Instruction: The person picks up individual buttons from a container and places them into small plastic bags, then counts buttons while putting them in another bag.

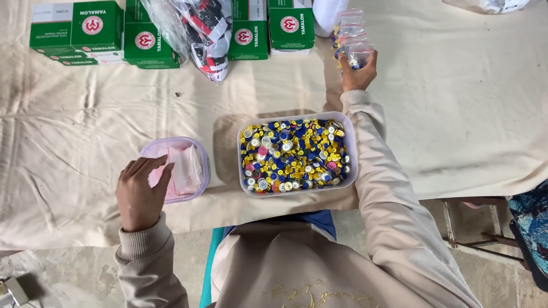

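Beside the still-full tub of buttons [297,154], the left hand [140,194] rested open-fingered on the pink container [180,168] while the right hand [358,74] clasped small filled bags [353,37] beyond it

Bare cloth on worktop [468,114] right of my right hand [358,73]: wide free room. Button tub [297,154] blocks centre, my right sleeve just beside its right wall. Narrow gap between tub and pink-lidded box [177,168] under my left hand [140,191]. Green boxes [77,28] and plastic bag [200,34] close off far edge. Left cloth open.
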